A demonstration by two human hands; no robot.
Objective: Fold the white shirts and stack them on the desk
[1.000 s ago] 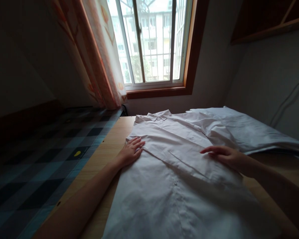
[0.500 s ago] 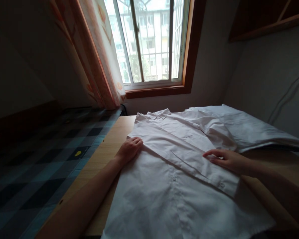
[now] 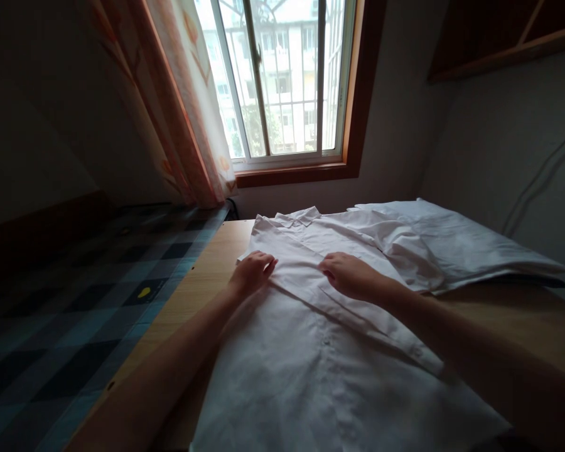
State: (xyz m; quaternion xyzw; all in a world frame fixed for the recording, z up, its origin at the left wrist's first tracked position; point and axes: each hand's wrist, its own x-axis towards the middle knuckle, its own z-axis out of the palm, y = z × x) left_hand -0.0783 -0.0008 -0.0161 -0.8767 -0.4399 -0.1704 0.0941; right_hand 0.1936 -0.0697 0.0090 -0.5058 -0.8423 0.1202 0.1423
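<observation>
Lying on the wooden table (image 3: 204,267), the white shirt (image 3: 277,367) comes nearest; beyond, right hand (image 3: 348,274) and left hand (image 3: 253,272) curl, fingers close together, at its slanting sleeve (image 3: 360,317) (pinching or not, I cannot tell). Even tension should limit creases toward the collar (image 3: 307,216).

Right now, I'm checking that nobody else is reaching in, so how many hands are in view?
2. The left hand is near the left-hand edge of the white shirt; the right hand is over its front. No others show.
</observation>
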